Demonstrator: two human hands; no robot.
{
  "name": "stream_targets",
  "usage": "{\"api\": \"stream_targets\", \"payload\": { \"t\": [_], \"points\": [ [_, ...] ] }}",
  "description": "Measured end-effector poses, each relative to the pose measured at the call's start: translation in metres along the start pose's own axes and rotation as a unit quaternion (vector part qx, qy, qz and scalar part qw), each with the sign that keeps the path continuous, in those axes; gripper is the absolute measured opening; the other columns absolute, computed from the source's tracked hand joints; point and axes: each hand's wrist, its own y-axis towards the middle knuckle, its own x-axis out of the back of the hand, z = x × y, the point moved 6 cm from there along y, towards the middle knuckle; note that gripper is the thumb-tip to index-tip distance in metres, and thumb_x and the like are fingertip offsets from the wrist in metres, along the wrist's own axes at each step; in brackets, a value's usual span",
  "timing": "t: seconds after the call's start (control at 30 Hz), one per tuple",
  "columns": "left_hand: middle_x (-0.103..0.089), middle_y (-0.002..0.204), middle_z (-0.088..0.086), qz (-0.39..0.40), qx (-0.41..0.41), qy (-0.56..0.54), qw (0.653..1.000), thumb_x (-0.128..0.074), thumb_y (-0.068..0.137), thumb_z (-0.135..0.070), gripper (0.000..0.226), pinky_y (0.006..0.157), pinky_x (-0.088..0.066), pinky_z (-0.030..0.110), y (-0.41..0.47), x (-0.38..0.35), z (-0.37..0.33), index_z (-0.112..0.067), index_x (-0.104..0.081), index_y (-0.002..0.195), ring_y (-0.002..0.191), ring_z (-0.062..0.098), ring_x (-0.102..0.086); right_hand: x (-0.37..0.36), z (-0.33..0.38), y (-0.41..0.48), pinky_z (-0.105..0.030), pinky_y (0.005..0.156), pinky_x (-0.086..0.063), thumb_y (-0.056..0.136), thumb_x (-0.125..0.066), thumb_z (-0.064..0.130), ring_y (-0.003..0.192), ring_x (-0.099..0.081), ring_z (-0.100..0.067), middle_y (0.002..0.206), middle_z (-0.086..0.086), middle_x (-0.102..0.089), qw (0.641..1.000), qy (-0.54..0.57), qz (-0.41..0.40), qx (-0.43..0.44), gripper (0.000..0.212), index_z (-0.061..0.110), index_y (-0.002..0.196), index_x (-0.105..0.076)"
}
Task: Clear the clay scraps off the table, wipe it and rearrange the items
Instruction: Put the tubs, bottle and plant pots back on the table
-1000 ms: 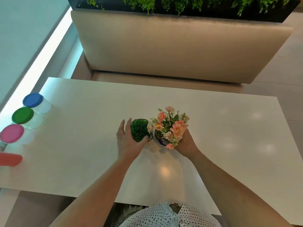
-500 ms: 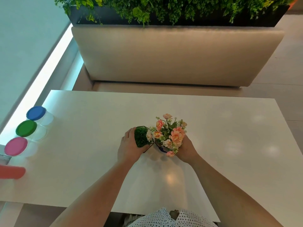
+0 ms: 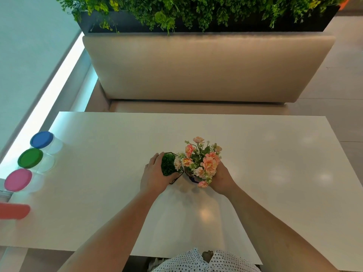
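Green plant (image 3: 168, 167) is sitting between curled fingers and thumb of the left hand (image 3: 153, 177); the right hand (image 3: 223, 178) is gripping the flower pot (image 3: 200, 165).

Standing here, I can read no writing, label, brand or number. The round blue plastic lid (image 3: 41, 139), the round green plastic lid (image 3: 30, 158) and the round pink plastic lid (image 3: 18, 180) show plain faces, as does the white table top (image 3: 275, 154).
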Motion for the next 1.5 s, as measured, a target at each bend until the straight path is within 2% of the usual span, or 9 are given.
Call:
{"api": "stream_targets", "payload": {
  "t": [0.2,0.4,0.5,0.73,0.9,1.03,1.17,1.4,1.5],
  "points": [
    [-0.03,0.165,-0.005,0.003,0.003,0.001,1.0,-0.08,0.078,-0.06,0.103,0.119,-0.036,0.043,0.004,0.0,0.0,-0.028,-0.028,0.16,0.147,0.025,-0.036,0.0,0.0,0.001,0.003,0.082,-0.038,0.071,-0.093,0.015,0.103,-0.053,0.025,0.112,0.028,-0.059,0.999,-0.04,-0.007,0.013,0.057,0.03,0.116,-0.061],
    [-0.029,0.166,-0.004,0.004,0.007,0.001,1.0,-0.08,0.078,-0.059,0.103,0.119,-0.035,0.043,0.003,-0.001,0.0,-0.028,-0.028,0.161,0.148,0.026,-0.035,0.003,-0.005,0.003,0.001,0.083,-0.039,0.074,-0.091,0.007,0.104,-0.054,0.023,0.112,0.021,-0.06,0.998,-0.063,0.002,0.018,0.054,0.011,0.121,-0.063],
    [-0.028,0.167,-0.004,0.007,0.011,0.001,1.0,-0.081,0.078,-0.059,0.104,0.119,-0.034,0.044,0.003,-0.001,0.001,-0.028,-0.027,0.161,0.148,0.027,-0.034,0.003,-0.001,0.003,0.002,0.086,-0.037,0.075,-0.09,0.01,0.107,-0.05,0.025,0.115,0.025,-0.057,0.997,-0.071,0.01,0.03,0.057,0.025,0.121,-0.059],
    [-0.028,0.167,-0.004,0.011,0.014,-0.004,1.0,-0.081,0.077,-0.06,0.105,0.119,-0.036,0.044,0.003,-0.001,0.0,-0.028,-0.027,0.161,0.147,0.027,-0.036,0.007,0.002,0.007,0.002,0.088,-0.035,0.082,-0.085,0.015,0.107,-0.05,0.025,0.116,0.027,-0.055,0.994,-0.092,0.055,0.038,0.052,0.033,0.121,-0.056],
    [-0.028,0.166,-0.005,0.01,0.017,-0.002,1.0,-0.081,0.078,-0.058,0.103,0.118,-0.038,0.044,0.002,0.0,-0.001,-0.029,-0.027,0.161,0.147,0.026,-0.037,0.01,-0.005,0.011,0.004,0.091,-0.032,0.076,-0.09,0.03,0.108,-0.051,0.009,0.122,0.019,-0.058,0.989,-0.116,0.088,0.031,0.066,0.036,0.131,-0.055],
    [-0.027,0.167,-0.005,0.008,0.018,-0.004,1.0,-0.081,0.077,-0.058,0.104,0.119,-0.037,0.043,0.001,-0.001,-0.002,-0.029,-0.027,0.161,0.147,0.026,-0.036,0.012,-0.005,0.006,-0.004,0.096,-0.039,0.076,-0.09,0.027,0.108,-0.051,0.016,0.125,0.022,-0.056,0.993,-0.096,0.058,0.032,0.066,0.039,0.128,-0.051],
    [-0.027,0.167,-0.006,0.006,0.016,-0.004,1.0,-0.081,0.077,-0.059,0.104,0.119,-0.036,0.043,0.001,0.0,-0.002,-0.03,-0.027,0.161,0.148,0.025,-0.036,0.013,-0.004,-0.002,-0.002,0.087,-0.042,0.069,-0.095,0.015,0.109,-0.056,0.018,0.116,0.031,-0.063,0.999,-0.042,0.017,0.022,0.069,0.051,0.115,-0.057],
    [-0.027,0.167,-0.008,0.006,0.021,-0.004,1.0,-0.081,0.076,-0.062,0.106,0.12,-0.036,0.043,0.001,-0.001,0.0,-0.031,-0.026,0.161,0.149,0.023,-0.035,0.013,-0.021,-0.005,-0.01,0.091,-0.046,0.064,-0.097,0.038,0.117,-0.058,0.009,0.126,0.023,-0.064,0.999,-0.014,-0.021,-0.019,0.081,0.036,0.134,-0.056],
    [-0.027,0.167,-0.007,0.004,0.02,0.0,1.0,-0.081,0.076,-0.063,0.105,0.119,-0.036,0.043,0.001,-0.001,0.0,-0.031,-0.027,0.161,0.149,0.023,-0.035,0.013,-0.023,-0.005,-0.004,0.09,-0.043,0.062,-0.097,0.042,0.117,-0.055,0.014,0.128,0.025,-0.06,0.999,-0.016,-0.03,-0.031,0.085,0.037,0.134,-0.054]
  ]
}}
